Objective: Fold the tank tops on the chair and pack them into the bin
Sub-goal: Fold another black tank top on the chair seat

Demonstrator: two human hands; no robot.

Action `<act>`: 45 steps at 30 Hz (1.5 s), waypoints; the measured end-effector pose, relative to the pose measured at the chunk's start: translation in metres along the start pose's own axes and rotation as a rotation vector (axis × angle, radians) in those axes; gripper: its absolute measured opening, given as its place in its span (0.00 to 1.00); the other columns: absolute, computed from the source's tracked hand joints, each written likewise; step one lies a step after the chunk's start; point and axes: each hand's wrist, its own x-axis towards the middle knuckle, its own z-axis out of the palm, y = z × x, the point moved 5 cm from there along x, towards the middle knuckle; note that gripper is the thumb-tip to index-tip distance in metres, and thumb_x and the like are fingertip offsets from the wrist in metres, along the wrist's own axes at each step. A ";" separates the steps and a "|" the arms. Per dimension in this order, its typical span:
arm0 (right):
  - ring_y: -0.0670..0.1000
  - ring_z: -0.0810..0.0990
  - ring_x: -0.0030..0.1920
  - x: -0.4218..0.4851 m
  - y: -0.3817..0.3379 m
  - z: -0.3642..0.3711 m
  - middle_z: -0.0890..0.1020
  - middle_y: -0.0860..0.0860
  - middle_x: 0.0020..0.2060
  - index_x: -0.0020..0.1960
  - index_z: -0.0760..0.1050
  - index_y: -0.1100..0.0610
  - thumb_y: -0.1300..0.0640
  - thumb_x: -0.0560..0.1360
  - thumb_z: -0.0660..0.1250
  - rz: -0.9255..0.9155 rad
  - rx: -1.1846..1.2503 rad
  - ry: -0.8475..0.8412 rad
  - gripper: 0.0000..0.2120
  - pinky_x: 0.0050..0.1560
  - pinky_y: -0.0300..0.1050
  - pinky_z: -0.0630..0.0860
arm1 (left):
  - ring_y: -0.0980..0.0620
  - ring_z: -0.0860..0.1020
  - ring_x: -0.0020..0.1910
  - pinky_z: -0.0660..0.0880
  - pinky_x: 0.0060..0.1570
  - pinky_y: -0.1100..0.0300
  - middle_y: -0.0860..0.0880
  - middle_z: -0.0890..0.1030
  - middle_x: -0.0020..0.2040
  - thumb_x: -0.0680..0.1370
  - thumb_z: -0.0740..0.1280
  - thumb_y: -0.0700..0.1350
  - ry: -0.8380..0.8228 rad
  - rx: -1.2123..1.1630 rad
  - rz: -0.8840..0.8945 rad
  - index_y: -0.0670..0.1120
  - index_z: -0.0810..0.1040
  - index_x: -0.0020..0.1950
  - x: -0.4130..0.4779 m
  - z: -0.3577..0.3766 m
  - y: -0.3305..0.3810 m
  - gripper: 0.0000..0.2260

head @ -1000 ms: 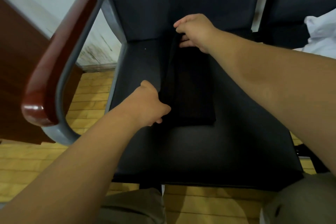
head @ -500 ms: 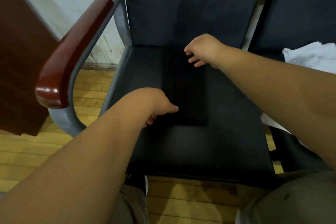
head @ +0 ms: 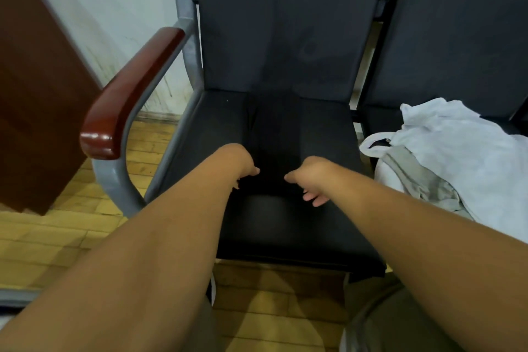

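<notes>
A black tank top (head: 275, 134), folded into a long narrow strip, lies down the middle of the dark chair seat (head: 205, 128). My left hand (head: 241, 167) is at the strip's near left corner, fingers curled and pinching the fabric. At the near right corner is my right hand (head: 310, 178), its thumb resting on the cloth and its fingers loosely spread past the hem. The bin is not in view.
A pile of white and grey garments (head: 457, 157) lies on the neighbouring seat to the right. A red-brown armrest (head: 128, 94) on a grey frame borders the chair's left side. Brown wooden furniture (head: 34, 80) stands further left, on a wooden floor (head: 57, 226).
My right hand has come from the far end of the strip down to its near right corner. The left hand stays at the near left corner. The view has tilted up and pulled back.
</notes>
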 end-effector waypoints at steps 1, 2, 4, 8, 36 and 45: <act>0.53 0.86 0.53 0.000 0.002 0.004 0.83 0.55 0.54 0.67 0.75 0.60 0.46 0.81 0.71 -0.003 -0.008 0.018 0.22 0.54 0.53 0.86 | 0.46 0.84 0.59 0.82 0.63 0.48 0.42 0.82 0.61 0.81 0.74 0.55 0.003 -0.046 -0.004 0.40 0.72 0.74 0.000 0.001 -0.003 0.28; 0.53 0.86 0.54 -0.001 0.003 0.006 0.83 0.55 0.54 0.66 0.75 0.60 0.48 0.81 0.72 0.003 -0.008 0.020 0.21 0.55 0.53 0.86 | 0.46 0.83 0.57 0.83 0.59 0.48 0.42 0.82 0.60 0.80 0.76 0.53 0.002 -0.094 -0.013 0.41 0.73 0.74 0.000 0.001 -0.006 0.28; 0.51 0.84 0.54 -0.007 0.002 0.005 0.81 0.55 0.54 0.68 0.74 0.59 0.52 0.81 0.72 0.008 0.047 0.002 0.20 0.54 0.49 0.85 | 0.46 0.82 0.56 0.85 0.50 0.49 0.43 0.80 0.60 0.78 0.78 0.49 -0.005 -0.166 -0.007 0.42 0.73 0.73 -0.004 0.000 -0.011 0.28; 0.51 0.84 0.51 -0.025 0.004 -0.003 0.79 0.54 0.52 0.73 0.71 0.59 0.57 0.81 0.72 -0.062 0.125 -0.029 0.23 0.44 0.46 0.83 | 0.41 0.81 0.64 0.86 0.46 0.47 0.43 0.78 0.65 0.80 0.76 0.41 -0.090 -0.262 0.028 0.40 0.75 0.69 -0.019 -0.001 -0.016 0.20; 0.49 0.82 0.41 -0.012 -0.034 -0.082 0.81 0.51 0.46 0.77 0.72 0.52 0.55 0.78 0.76 -0.441 0.459 -0.015 0.28 0.47 0.50 0.86 | 0.55 0.68 0.31 0.67 0.32 0.60 0.50 0.75 0.39 0.76 0.79 0.51 0.153 -0.576 0.354 0.51 0.86 0.53 -0.026 -0.052 0.000 0.08; 0.52 0.83 0.50 0.045 -0.045 -0.087 0.80 0.49 0.54 0.73 0.77 0.51 0.38 0.81 0.69 -0.467 0.136 0.247 0.26 0.51 0.50 0.83 | 0.47 0.79 0.51 0.76 0.49 0.52 0.46 0.82 0.56 0.75 0.80 0.52 0.267 -0.553 0.203 0.44 0.80 0.67 0.041 -0.047 0.015 0.24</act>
